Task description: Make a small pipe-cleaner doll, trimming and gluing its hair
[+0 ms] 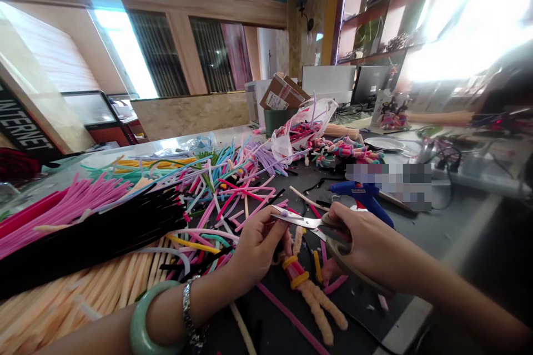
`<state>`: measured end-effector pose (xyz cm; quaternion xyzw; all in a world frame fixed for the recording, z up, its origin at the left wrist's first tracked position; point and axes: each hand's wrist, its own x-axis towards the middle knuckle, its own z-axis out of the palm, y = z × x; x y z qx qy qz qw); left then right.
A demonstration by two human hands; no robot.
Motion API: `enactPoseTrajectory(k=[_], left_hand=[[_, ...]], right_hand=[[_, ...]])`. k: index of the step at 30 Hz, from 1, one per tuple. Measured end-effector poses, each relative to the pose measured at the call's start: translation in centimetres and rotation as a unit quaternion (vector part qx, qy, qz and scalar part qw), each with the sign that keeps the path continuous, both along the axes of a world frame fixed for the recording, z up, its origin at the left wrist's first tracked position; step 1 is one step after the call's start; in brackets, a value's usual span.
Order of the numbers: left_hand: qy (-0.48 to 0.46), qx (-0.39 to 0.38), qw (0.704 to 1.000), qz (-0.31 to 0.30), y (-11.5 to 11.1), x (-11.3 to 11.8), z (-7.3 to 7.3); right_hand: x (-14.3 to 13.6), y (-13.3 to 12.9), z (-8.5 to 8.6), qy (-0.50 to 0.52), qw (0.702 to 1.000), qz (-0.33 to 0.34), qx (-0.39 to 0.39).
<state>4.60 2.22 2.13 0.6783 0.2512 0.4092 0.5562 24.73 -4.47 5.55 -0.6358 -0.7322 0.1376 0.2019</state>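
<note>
My left hand [257, 239] is closed, with thumb and fingertips pinching a small lilac piece of pipe cleaner [284, 213]. In my right hand [358, 233] is a pair of scissors [307, 222], its fingers through the dark handles. The blades are parted, and their tips lie right at the lilac piece by my left fingertips. Beneath both hands, a doll made of pipe cleaners [296, 273] lies on the dark table, with peach legs and a pink body banded in yellow. Its upper end is partly hidden behind my left hand.
Peach pipe cleaners [104, 294], a black bundle [100, 233] and a pink bundle [91, 197] cover the left side. Loose coloured pieces are scattered across the middle. A blue glue gun [362, 194] lies beyond my right hand. Behind stand a plastic bag [283, 147] and a cardboard box [283, 93].
</note>
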Motion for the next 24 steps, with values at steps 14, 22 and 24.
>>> enactPoseTrajectory(k=[14,22,24], left_hand=[[-0.018,-0.038,0.999,0.018,-0.05,0.05,0.18],[-0.035,-0.08,0.996,0.023,0.08,0.28,0.2],[-0.051,-0.098,0.994,0.023,0.17,0.4,0.19]], right_hand=[[-0.26,0.02,-0.02,-0.004,1.0,-0.007,0.017],[-0.27,0.02,0.08,0.032,0.999,-0.004,0.003],[-0.27,0.09,0.06,0.033,0.999,-0.005,0.001]])
